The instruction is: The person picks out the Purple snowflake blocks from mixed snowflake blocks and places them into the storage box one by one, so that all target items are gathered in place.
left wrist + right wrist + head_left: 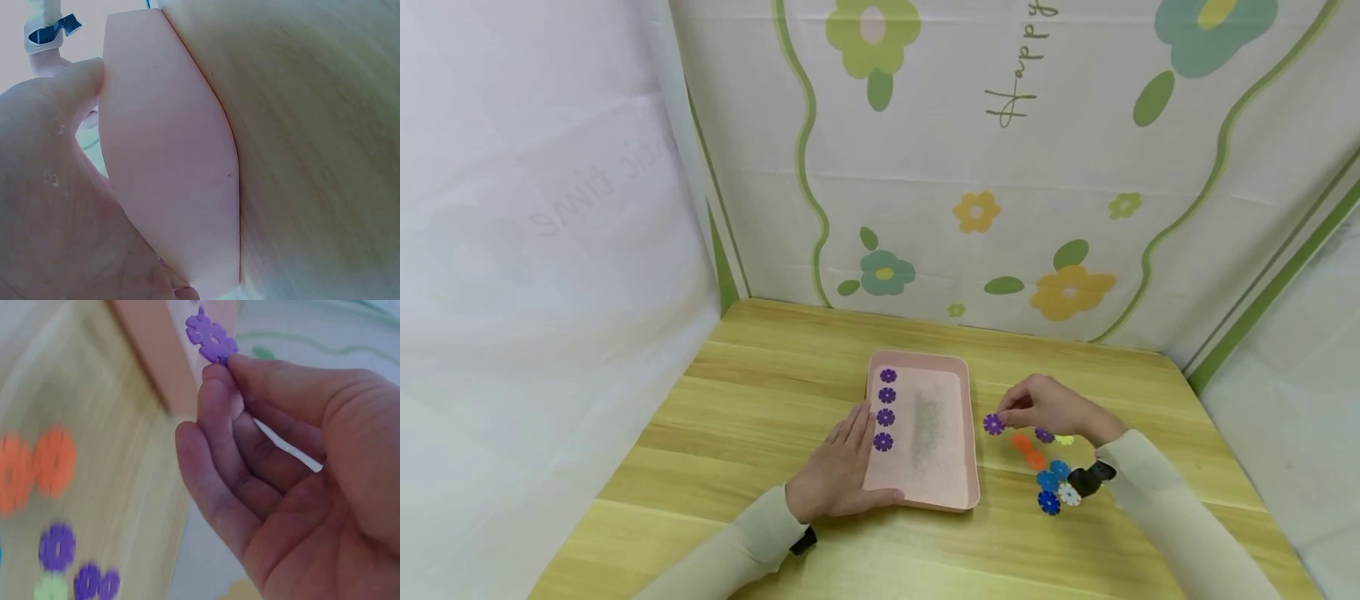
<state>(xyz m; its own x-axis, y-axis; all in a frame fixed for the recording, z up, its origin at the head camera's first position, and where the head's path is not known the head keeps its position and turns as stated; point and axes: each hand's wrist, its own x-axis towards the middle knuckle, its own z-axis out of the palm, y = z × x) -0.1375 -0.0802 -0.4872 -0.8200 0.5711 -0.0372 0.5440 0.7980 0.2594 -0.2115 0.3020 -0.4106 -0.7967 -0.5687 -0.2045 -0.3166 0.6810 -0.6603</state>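
Between thumb and fingertips, my right hand (1051,408) pinches a purple snowflake disc (993,424), held just right of the pink tray (974,467). The right wrist view shows this purple disc (211,339) gripped at its edge, with the tray wall behind it. My left hand (838,467) rests against the tray's near left corner, fingers straight along the left side and thumb at the near rim. In the left wrist view the thumb (87,78) touches the tray's rim. Inside the tray, several purple discs (886,417) lie in a column along the left side.
Right of the tray, under and near the right forearm, lie loose discs: orange ones (1022,443), blue ones (1048,502), a white one (1069,494), a yellow one (1063,439) and a purple one (1044,434). Printed cloth (910,167) hangs behind the wooden table (677,467).
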